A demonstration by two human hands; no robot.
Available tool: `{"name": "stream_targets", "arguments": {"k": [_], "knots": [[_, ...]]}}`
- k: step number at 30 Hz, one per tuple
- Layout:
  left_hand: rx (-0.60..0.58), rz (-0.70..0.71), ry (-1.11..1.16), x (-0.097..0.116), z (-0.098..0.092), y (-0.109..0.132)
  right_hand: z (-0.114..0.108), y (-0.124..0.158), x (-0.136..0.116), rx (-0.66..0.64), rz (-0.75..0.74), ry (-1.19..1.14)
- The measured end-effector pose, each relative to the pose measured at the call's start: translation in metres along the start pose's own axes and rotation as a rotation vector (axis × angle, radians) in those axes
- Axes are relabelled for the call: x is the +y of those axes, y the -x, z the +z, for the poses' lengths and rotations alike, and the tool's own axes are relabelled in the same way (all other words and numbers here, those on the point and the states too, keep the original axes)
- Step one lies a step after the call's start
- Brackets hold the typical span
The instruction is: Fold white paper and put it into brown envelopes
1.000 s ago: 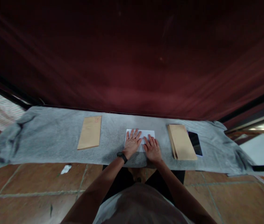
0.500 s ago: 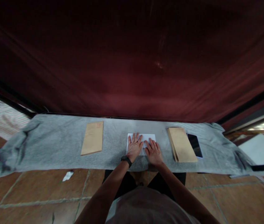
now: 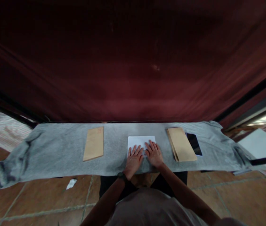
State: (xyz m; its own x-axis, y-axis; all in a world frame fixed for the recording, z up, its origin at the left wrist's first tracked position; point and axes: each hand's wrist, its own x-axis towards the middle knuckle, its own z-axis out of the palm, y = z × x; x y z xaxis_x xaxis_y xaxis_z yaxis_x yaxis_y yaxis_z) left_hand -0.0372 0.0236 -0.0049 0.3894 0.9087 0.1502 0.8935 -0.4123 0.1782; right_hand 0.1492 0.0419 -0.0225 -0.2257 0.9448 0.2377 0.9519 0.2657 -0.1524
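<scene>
A white sheet of paper (image 3: 139,140) lies flat on the grey cloth in front of me. My left hand (image 3: 134,160), with a dark band at the wrist, rests on its lower left part, fingers spread. On the paper's right side my right hand (image 3: 154,154) lies flat, fingers slightly apart. Neither hand grips anything. To the left lies a brown envelope (image 3: 94,143) with a small reddish mark in its upper corner. A stack of brown envelopes (image 3: 182,145) is to the right of my right hand.
A phone (image 3: 194,144) lies just right of the envelope stack, on the long grey cloth (image 3: 59,147). A dark red panel (image 3: 133,81) rises along the cloth's far edge. On the tiled floor is a white scrap (image 3: 71,183).
My left hand has slid toward me, from the upper part of the paper to its lower edge. My right hand stays nearly in place. The view has tilted slightly.
</scene>
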Motion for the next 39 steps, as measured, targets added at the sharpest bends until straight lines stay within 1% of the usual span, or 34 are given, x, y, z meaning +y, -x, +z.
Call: {"name": "stream_targets", "arguments": {"k": [9, 14, 17, 19, 22, 24, 27, 31, 36, 39], "knots": [[-0.075, 0.119, 0.013, 0.001, -0.005, 0.031, 0.001, 0.001, -0.001, 0.023, 0.001, -0.015], [-0.067, 0.159, -0.028, 0.001, -0.008, 0.037, -0.002, 0.0, -0.001, -0.003, 0.015, -0.027], [-0.061, 0.171, -0.043, 0.0, -0.008, 0.038, -0.005, -0.002, -0.003, 0.003, 0.018, -0.064], [-0.065, 0.173, -0.047, -0.001, -0.007, 0.038, -0.005, -0.003, -0.007, -0.003, -0.043, -0.113], [-0.071, 0.156, -0.043, -0.002, -0.002, 0.038, -0.003, -0.005, -0.015, -0.037, -0.195, -0.201], [-0.078, 0.147, -0.031, -0.002, 0.0, 0.038, -0.002, -0.008, -0.02, -0.051, -0.239, -0.238], [-0.086, 0.149, -0.022, -0.003, 0.002, 0.038, -0.001, -0.014, -0.022, -0.063, -0.222, -0.256], [-0.091, 0.165, -0.058, -0.003, 0.001, 0.038, -0.003, -0.029, -0.02, -0.075, -0.176, -0.246], [-0.069, 0.174, -0.094, -0.003, 0.0, 0.038, -0.003, -0.051, -0.021, -0.068, -0.117, -0.211], [-0.066, 0.175, -0.082, -0.003, -0.001, 0.038, -0.002, -0.059, -0.021, -0.06, -0.099, -0.178]]}}
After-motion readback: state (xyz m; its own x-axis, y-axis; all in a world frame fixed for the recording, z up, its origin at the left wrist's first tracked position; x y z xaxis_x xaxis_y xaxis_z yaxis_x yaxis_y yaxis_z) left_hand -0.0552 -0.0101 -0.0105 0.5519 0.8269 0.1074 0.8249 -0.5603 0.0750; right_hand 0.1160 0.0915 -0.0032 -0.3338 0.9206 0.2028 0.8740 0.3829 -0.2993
